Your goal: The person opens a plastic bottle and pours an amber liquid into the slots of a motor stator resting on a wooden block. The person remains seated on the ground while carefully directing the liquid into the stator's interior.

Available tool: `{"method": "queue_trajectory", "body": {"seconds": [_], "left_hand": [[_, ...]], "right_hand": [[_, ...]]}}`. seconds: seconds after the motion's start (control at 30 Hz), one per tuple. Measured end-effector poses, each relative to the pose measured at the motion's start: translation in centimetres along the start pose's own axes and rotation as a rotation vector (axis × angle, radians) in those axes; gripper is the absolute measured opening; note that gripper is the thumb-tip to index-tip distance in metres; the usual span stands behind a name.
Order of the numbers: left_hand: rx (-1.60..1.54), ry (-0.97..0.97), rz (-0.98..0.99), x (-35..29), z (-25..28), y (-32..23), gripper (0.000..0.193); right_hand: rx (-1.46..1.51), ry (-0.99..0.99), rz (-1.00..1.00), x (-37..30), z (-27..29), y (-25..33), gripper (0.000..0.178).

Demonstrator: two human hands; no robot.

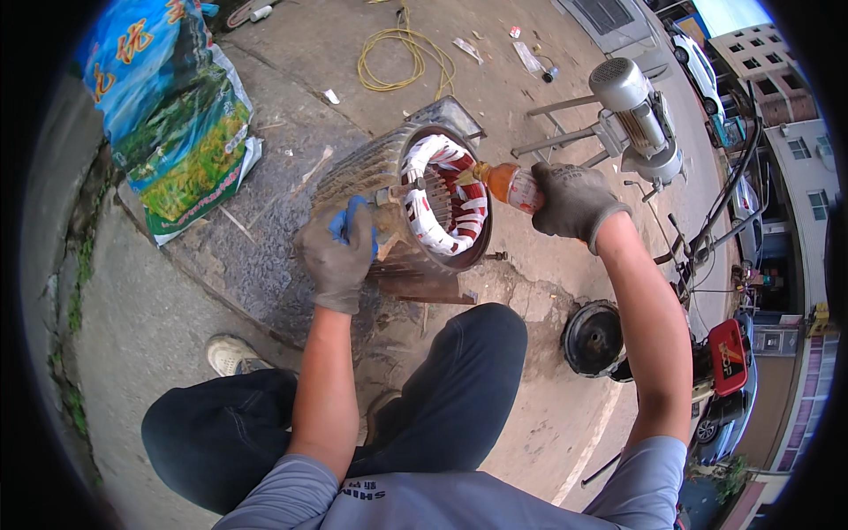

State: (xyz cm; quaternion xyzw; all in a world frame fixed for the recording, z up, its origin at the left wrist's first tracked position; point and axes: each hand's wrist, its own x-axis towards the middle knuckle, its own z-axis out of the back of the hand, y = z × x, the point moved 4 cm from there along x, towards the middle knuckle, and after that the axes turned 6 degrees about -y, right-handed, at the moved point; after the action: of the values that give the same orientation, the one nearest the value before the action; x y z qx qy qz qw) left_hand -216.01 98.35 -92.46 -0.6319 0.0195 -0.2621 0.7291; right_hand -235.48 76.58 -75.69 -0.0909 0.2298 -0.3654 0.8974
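Note:
In front of my knees, a ribbed motor housing [355, 177] lies on its side, its round opening facing right. Inside the opening shows a ring of windings [427, 223], wrapped in white tape with dark red parts. My gloved right hand [574, 201] grips a clear plastic bottle [511, 186] of amber liquid, tilted with its neck at the rim of the windings. At the housing's left side, my gloved left hand [336, 252] is closed around a blue object [353, 223], mostly hidden by the fingers; its kind is unclear.
A grey electric motor [638, 110] on a metal stand is at the far right. A colourful printed sack [172, 115] lies at the left. Yellow cable [389, 44] is coiled on the concrete beyond. A round black part [594, 338] sits near my right forearm.

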Motion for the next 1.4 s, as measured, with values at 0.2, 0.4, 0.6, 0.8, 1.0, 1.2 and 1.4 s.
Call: {"method": "queue_trajectory", "body": {"seconds": [0.2, 0.4, 0.6, 0.8, 1.0, 1.2, 1.4], "left_hand": [[-0.030, -0.028, -0.008, 0.1, 0.2, 0.0, 0.031], [-0.059, -0.029, 0.028, 0.1, 0.8, 0.6, 0.025], [-0.055, -0.016, 0.051, 0.0, 0.7, 0.5, 0.022], [-0.028, -0.020, -0.008, 0.3, 0.9, -0.2, 0.026], [0.010, -0.038, -0.061, 0.2, 0.5, -0.5, 0.034], [0.015, -0.053, -0.070, 0.1, 0.1, -0.6, 0.039], [-0.016, -0.056, -0.057, 0.2, 0.1, -0.8, 0.035]], "right_hand": [[-0.039, 0.052, -0.007, -0.2, 0.1, 0.5, 0.044], [-0.079, 0.129, 0.003, -0.2, 0.5, 1.0, 0.044], [-0.055, 0.040, 0.029, 0.1, 0.5, 1.3, 0.045], [-0.114, 0.102, 0.040, -0.2, 0.7, 1.5, 0.044], [-0.076, 0.056, -0.015, -0.5, 1.4, 0.8, 0.046], [-0.096, 0.121, 0.018, -1.4, 1.2, 0.1, 0.046], [-0.086, 0.167, -0.046, -1.9, 1.6, 0.2, 0.045]]}}
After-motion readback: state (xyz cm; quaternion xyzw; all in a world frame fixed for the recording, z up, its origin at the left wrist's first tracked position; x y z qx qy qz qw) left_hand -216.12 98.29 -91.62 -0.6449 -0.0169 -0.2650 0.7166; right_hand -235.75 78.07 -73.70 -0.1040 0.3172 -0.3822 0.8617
